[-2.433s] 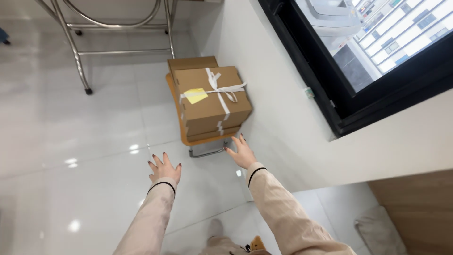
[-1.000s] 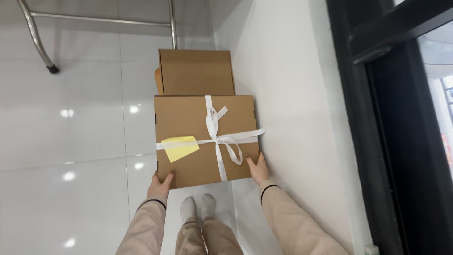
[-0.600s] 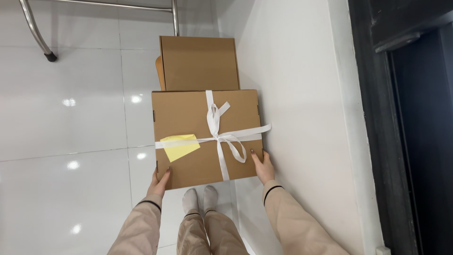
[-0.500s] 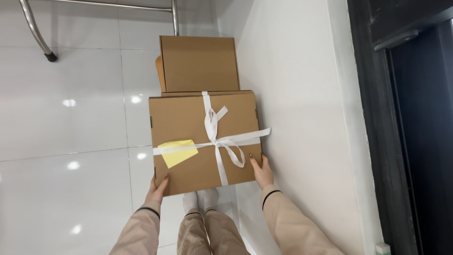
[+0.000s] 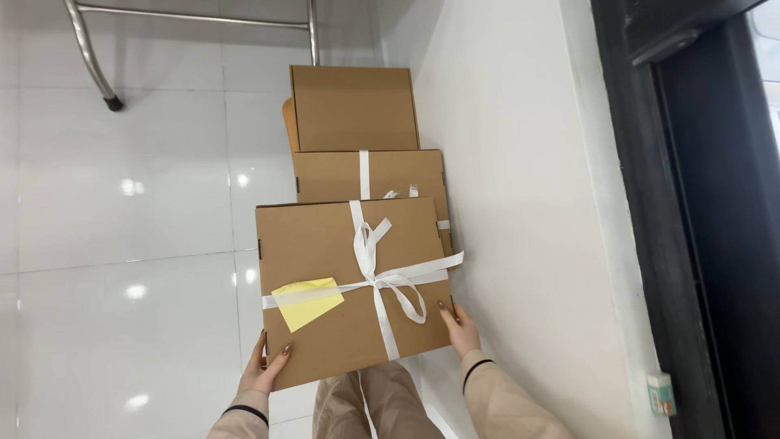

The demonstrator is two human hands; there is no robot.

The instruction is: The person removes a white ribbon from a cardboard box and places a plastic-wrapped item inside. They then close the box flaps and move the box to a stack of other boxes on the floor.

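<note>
L hand point(image 5: 264, 370) palm-in, fingers up, thumb spread. R hand point(image 5: 461, 328) mirrors it, fingers curled fwd. Both forearms angled inward, wrists level.

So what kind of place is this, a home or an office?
Hard to say; likely an office or flat. Glossy white floor tiles, a white wall with a dark window frame, and stacked cardboard boxes.

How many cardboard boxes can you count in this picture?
3: the ribboned box with a yellow note held in both hands, a second ribboned box beneath, and a plain box beyond. Others may be hidden underneath.
</note>
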